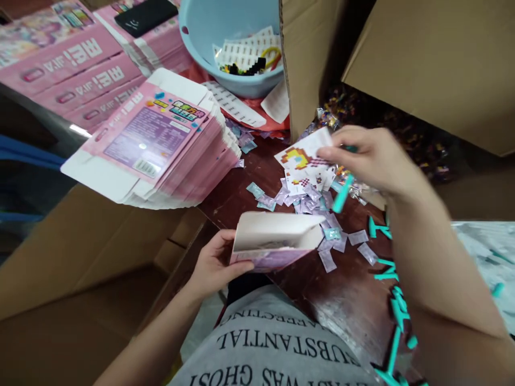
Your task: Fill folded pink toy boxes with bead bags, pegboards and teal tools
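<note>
My left hand [219,262] grips a small pink carton [277,257] by its left end, with the carton's open top facing up and its white inside showing. Above the table, the thumb and fingers of my right hand [362,153] pinch a white card [300,153] printed with a yellow and red pixel pattern. A teal plastic piece [343,194] shows just below that hand; whether the hand holds it too, I cannot tell. More printed cards [306,179] lie under the held one. Small lilac and blue sachets [309,201] are scattered around them.
Flattened pink cartons [156,139] are stacked at left, by filled pink boxes [72,69] and a black phone [145,16]. A blue basin [193,48] holds sheets. Teal pieces [398,311] line the right table edge. Cardboard boxes [434,64] stand right and lower left.
</note>
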`<state>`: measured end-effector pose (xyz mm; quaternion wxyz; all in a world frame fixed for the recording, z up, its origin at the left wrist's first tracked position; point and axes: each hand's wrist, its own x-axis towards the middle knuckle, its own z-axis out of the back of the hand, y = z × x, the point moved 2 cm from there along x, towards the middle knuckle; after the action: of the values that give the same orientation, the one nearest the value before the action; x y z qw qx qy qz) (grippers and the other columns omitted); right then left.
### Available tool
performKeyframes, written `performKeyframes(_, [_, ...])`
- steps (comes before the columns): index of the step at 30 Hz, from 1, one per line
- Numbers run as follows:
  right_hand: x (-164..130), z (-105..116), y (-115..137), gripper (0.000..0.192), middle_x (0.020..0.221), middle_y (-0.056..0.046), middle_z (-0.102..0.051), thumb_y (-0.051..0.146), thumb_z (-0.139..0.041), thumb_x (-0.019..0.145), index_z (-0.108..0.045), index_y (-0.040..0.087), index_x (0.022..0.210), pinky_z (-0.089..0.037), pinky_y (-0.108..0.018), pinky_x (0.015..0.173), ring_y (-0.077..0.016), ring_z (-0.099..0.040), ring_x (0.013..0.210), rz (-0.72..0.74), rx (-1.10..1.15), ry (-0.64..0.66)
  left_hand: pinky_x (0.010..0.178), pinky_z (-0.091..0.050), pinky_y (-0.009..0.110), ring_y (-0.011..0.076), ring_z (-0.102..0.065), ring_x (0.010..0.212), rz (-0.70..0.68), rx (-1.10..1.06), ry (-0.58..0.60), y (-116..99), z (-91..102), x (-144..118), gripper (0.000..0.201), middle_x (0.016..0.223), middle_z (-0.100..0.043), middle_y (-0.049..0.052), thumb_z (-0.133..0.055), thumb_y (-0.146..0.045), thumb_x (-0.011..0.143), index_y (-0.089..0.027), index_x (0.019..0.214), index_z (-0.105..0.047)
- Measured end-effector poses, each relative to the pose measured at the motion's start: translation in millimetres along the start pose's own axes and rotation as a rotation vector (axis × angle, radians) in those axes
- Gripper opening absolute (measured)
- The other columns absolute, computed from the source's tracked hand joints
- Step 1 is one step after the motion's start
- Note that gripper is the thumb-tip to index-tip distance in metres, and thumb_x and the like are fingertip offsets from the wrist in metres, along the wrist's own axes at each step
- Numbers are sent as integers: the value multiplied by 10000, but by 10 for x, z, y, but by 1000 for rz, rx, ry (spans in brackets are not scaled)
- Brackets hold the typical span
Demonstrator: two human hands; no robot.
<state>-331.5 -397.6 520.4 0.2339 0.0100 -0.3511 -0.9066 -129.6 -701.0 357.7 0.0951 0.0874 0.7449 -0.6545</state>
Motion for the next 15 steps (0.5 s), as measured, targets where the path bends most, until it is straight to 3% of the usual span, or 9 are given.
performKeyframes(2, [-325,275,315,221,854,-8,-693,432,-753,953,-707,272,808,-516,-353,748,-188,-628,786,81,70,-19,889,-636,368,244,-750,958,-19,38,-10,-92,-81,63,528,1067,-793,69,-993,-378,698,-231,1126,-722])
performKeyframes(4, [-581,328,561,228,838,-3,-676,429,-760,961,-700,280,799,-500,-342,694,-178,-626,754,143,37,52,863,-623,338,220,-738,927,-41,56,16,-180,-198,106,484,1043,-790,53,-978,-361,723,-228,1105,-713])
performKeyframes(6, [-755,218,670,238,898,-19,-704,444,-697,1004,-716,284,829,-495,-345,667,-190,-656,777,159,-129,107,843,-606,314,200,-725,893,-71,64,88,-249,-330,115,469,1005,-784,37,-984,-336,712,-221,1074,-710])
performKeyframes(10, [-984,-30,670,352,993,-51,-741,534,-562,1079,-751,263,954,-388,-320,531,-182,-659,719,170,-541,79,804,-586,286,179,-712,853,-121,79,226,-281,-514,67,450,956,-776,29,-985,-303,708,-200,1048,-709])
performKeyframes(15, [-1207,-100,907,267,970,-42,-742,485,-650,1065,-739,240,1127,-443,-315,621,-184,-677,815,374,-559,-350,746,-583,259,163,-709,803,-196,49,253,-217,-581,31,460,935,-776,20,-994,-302,699,-200,1052,-718])
